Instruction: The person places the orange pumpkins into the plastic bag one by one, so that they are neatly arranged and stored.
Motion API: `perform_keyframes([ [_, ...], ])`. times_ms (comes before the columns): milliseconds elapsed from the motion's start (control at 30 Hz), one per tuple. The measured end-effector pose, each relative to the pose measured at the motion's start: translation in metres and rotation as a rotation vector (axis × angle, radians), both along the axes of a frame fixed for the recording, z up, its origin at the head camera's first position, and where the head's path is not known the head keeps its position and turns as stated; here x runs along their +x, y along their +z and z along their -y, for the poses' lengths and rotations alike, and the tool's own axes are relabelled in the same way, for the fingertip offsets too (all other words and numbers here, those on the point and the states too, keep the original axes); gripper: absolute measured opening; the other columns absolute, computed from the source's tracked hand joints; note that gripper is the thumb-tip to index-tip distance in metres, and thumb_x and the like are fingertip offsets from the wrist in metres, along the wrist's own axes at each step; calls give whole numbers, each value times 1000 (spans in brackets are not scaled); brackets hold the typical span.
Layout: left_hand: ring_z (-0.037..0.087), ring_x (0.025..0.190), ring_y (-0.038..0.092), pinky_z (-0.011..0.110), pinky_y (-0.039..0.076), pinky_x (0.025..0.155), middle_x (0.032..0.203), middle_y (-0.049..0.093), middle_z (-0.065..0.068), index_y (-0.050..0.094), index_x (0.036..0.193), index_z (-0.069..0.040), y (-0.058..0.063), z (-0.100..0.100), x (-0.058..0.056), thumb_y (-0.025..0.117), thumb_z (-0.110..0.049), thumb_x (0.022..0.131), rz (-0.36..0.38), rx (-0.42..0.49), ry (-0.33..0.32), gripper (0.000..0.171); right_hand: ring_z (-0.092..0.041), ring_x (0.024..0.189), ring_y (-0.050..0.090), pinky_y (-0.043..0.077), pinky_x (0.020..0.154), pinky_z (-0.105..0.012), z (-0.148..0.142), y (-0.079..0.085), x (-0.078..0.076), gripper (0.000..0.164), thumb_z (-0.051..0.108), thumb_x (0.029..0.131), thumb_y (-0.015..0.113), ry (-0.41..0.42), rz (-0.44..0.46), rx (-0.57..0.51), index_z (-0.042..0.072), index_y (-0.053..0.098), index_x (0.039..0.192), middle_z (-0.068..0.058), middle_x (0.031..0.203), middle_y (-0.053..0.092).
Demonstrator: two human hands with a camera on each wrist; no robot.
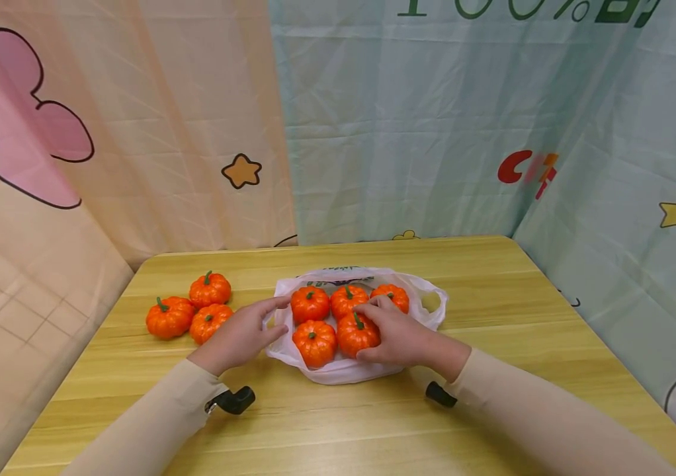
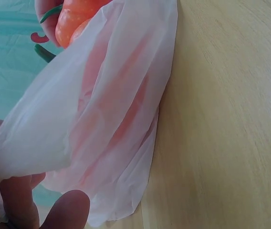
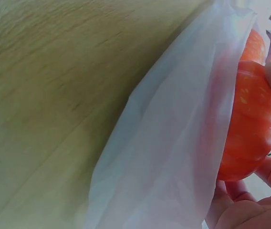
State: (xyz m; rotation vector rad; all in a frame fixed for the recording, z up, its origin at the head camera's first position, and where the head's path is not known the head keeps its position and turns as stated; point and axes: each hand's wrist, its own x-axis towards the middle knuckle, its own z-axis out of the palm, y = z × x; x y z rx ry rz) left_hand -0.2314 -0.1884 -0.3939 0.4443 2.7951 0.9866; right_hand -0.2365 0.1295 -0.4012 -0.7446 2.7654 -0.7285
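A white plastic bag point(image 1: 344, 375) lies open on the table with several small orange pumpkins in it, green stems showing. My right hand point(image 1: 397, 334) grips the front right pumpkin point(image 1: 357, 336) in the bag, fingers on its far side and thumb near its front. In the right wrist view, fingers and thumb lie around that pumpkin point(image 3: 250, 124), behind the bag's side. At the bag's left edge, my left hand point(image 1: 243, 334) holds the gathered film. The left wrist view shows this film point(image 2: 40, 129) running between the fingers; part of that hand is out of frame.
Three more pumpkins stand outside the bag, left of my left hand: a left one point(image 1: 170, 317), a back one point(image 1: 210, 289) and a front one point(image 1: 210, 321), partly behind the hand. The wooden table point(image 1: 326, 443) meets printed curtains point(image 1: 433, 132) behind and at the sides.
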Motion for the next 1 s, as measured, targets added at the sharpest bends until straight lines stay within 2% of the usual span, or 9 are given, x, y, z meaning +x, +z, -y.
perform_keyframes([
  [267,13,50,37,24,38,47,157,56,9,50,158,-17,0,0,0,72,-26,101,-9,0,-4,61,-25,120,54,50,111,-46,4,-1,1,82,31,86,86,-4,19,15,10,50,157,-10,135,50],
  [633,14,49,35,24,37,47,157,56,11,51,157,-18,0,0,-1,73,-26,101,3,4,6,61,-25,123,56,48,115,-47,6,-3,0,75,31,87,87,-13,42,30,8,53,151,-10,140,53],
  [1000,14,52,38,24,38,48,157,55,12,51,157,-16,-1,1,-1,72,-27,101,-1,-6,2,61,-26,127,55,50,113,-47,10,-7,0,74,30,88,87,-10,13,51,10,56,151,-10,143,54],
])
